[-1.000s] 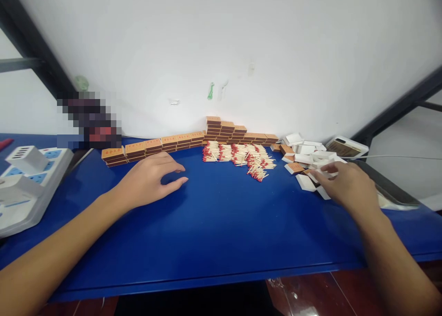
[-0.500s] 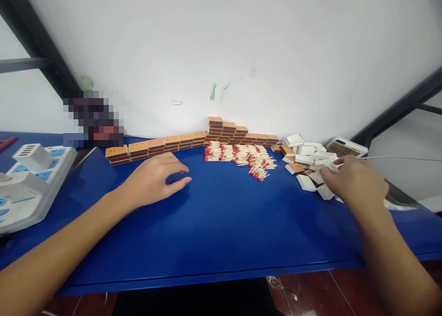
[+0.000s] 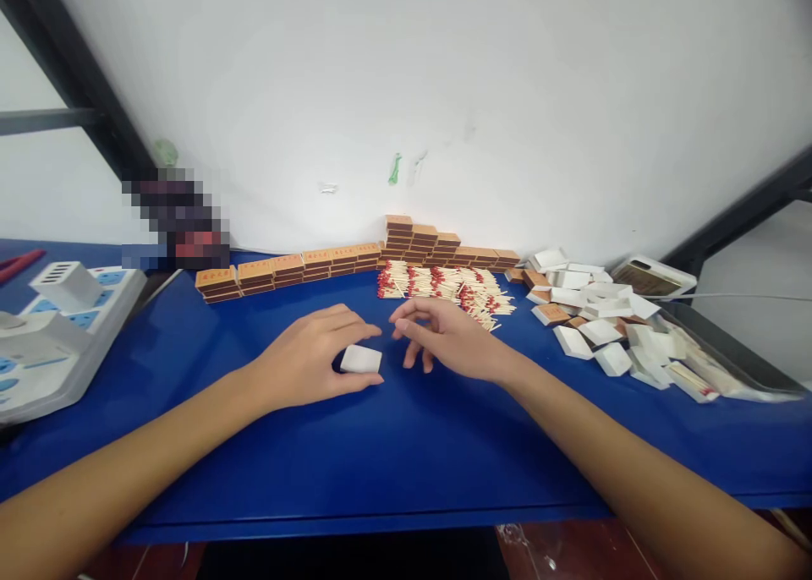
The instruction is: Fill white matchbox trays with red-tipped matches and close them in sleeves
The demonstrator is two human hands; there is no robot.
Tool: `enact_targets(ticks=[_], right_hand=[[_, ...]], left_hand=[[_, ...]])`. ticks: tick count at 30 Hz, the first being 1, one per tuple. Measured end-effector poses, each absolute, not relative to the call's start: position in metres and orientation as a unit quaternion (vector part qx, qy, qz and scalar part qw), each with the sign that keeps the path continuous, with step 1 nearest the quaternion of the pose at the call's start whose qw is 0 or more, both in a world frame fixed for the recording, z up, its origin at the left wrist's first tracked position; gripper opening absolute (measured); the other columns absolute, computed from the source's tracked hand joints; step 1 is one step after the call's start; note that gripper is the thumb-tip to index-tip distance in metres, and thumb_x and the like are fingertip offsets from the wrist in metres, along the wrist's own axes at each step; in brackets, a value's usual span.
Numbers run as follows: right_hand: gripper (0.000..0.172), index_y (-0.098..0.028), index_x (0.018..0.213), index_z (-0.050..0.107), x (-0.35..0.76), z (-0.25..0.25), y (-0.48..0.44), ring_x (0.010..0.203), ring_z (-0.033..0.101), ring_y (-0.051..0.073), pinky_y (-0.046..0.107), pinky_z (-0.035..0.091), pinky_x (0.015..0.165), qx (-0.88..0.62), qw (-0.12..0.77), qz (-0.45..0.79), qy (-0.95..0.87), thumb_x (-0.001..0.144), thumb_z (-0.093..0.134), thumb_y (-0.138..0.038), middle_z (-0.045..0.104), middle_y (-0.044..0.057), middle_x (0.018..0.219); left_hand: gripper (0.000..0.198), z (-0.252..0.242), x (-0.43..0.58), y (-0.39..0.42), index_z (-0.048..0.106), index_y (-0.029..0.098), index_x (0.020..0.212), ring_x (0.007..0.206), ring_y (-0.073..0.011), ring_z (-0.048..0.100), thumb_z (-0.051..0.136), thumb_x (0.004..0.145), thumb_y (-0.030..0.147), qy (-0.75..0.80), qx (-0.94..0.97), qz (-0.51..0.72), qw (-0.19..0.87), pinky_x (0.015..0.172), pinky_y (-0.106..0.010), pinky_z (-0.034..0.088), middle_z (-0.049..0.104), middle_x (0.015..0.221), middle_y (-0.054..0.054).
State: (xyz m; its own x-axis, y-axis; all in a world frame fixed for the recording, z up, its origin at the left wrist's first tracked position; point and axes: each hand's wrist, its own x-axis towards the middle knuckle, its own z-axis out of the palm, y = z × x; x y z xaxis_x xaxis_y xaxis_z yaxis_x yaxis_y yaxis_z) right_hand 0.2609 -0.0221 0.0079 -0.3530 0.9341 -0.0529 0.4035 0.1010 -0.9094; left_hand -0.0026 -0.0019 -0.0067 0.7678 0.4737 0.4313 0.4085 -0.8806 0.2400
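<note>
While the left hand point(image 3: 310, 356) curves its wide grip around a white matchbox tray point(image 3: 361, 360) just below the frame's centre, the right hand point(image 3: 453, 339), its grip loosely parted, hangs near the red-tipped matches point(image 3: 431, 282).

small white box point(image 3: 361, 359) | between left fingers point(image 3: 355, 335) | red-tipped matches point(image 3: 437, 281) | loosely piled

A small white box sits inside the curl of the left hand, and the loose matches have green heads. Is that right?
The colour is wrong: the head view shows the loose matches with red heads. The small white box does sit inside the curl of the left hand.
</note>
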Motion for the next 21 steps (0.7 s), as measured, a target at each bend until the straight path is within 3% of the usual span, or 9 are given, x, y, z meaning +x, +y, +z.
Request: enact_targets(ticks=[2,5,7,10,16,21], right_hand=[[0.022,-0.024,0.101,0.069,0.292,0.013,-0.016,0.074,0.072,0.018,0.033,0.056,0.065,-0.518,0.261,0.291,-0.761,0.103,0.063,-0.044,0.077,0.006,0.100],[0.021,-0.024,0.098,0.074,0.358,0.026,-0.010,0.079,0.069,0.022,0.036,0.052,0.073,-0.581,0.198,0.103,-0.783,0.099,0.063,-0.042,0.077,0.007,0.093],[0.023,-0.024,0.100,0.077,0.396,0.033,-0.008,0.080,0.067,0.022,0.035,0.051,0.072,-0.607,0.133,0.116,-0.775,0.092,0.069,-0.043,0.077,0.007,0.097],[0.030,-0.025,0.100,0.078,0.424,0.035,-0.009,0.077,0.066,0.022,0.033,0.049,0.068,-0.634,0.075,0.180,-0.748,0.083,0.078,-0.049,0.074,0.005,0.089],[0.040,-0.025,0.092,0.076,0.416,0.028,-0.008,0.074,0.062,0.020,0.032,0.044,0.065,-0.615,0.064,0.241,-0.748,0.083,0.076,-0.064,0.069,0.003,0.080],[0.041,-0.024,0.093,0.076,0.416,0.024,-0.005,0.072,0.060,0.019,0.031,0.042,0.064,-0.615,0.055,0.254,-0.745,0.083,0.077,-0.064,0.068,0.002,0.076]], left_hand=[[0.035,-0.011,0.000,-0.002,0.078,0.020,0.122,0.105,-0.0280,0.074,0.077,0.100,0.047,0.238,0.941,0.226,0.078,0.090,-0.042,0.061,0.080,0.112,-0.010],[0.044,-0.011,-0.001,0.000,0.076,0.019,0.128,0.105,-0.0280,0.073,0.079,0.097,0.050,0.255,0.939,0.213,0.093,0.090,-0.043,0.061,0.079,0.112,-0.010],[0.055,-0.006,-0.004,0.002,0.072,0.019,0.139,0.107,-0.0289,0.073,0.080,0.095,0.051,0.275,0.935,0.206,0.094,0.091,-0.043,0.061,0.078,0.113,-0.010],[0.052,0.003,-0.011,0.007,0.076,0.021,0.130,0.104,-0.0280,0.072,0.080,0.092,0.056,0.297,0.932,0.182,0.097,0.087,-0.041,0.060,0.078,0.110,-0.008],[0.043,0.009,-0.019,0.011,0.079,0.024,0.118,0.100,-0.0259,0.071,0.083,0.088,0.055,0.303,0.933,0.166,0.105,0.083,-0.038,0.057,0.077,0.107,-0.006],[0.038,0.008,-0.017,0.010,0.079,0.022,0.114,0.097,-0.0243,0.070,0.082,0.088,0.050,0.293,0.934,0.164,0.124,0.083,-0.037,0.055,0.076,0.105,-0.006]])
